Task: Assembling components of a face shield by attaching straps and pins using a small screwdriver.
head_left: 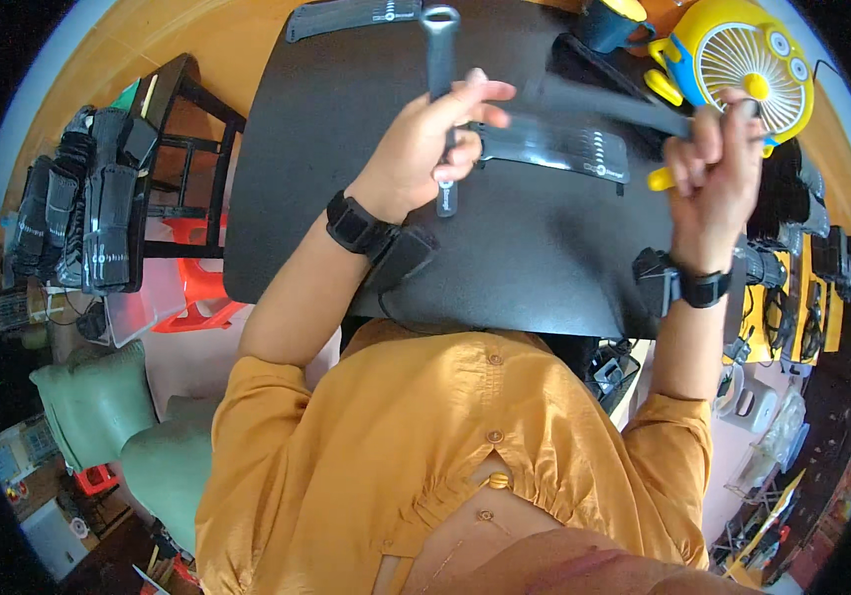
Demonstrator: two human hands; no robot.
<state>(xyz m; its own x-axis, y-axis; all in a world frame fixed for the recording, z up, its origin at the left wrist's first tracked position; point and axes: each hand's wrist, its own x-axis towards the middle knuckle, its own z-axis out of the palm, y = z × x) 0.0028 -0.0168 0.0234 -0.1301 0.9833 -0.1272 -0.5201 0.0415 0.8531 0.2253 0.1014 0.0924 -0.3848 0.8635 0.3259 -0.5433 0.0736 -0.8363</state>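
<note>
My left hand [435, 139] is closed round a narrow black strap [440, 64] with a shiny ring at its far end; its printed near end shows below my fingers. To the right, my right hand [713, 164] is raised above the table with fingers curled. From it a dark strap [634, 109], smeared by motion, stretches leftward. A yellow rounded tip [661, 178] shows beside my right fingers; whether I hold it is unclear. Between my hands, a black strap with white print [554, 151] lies flat on the black table [535, 258].
Another printed black strap [346, 18] lies at the table's far left edge. A yellow and blue fan [743, 64] and a dark mug [609, 28] stand at the far right. Bundled black straps [98, 208] sit on a stand at left. Wide black bands circle both my wrists.
</note>
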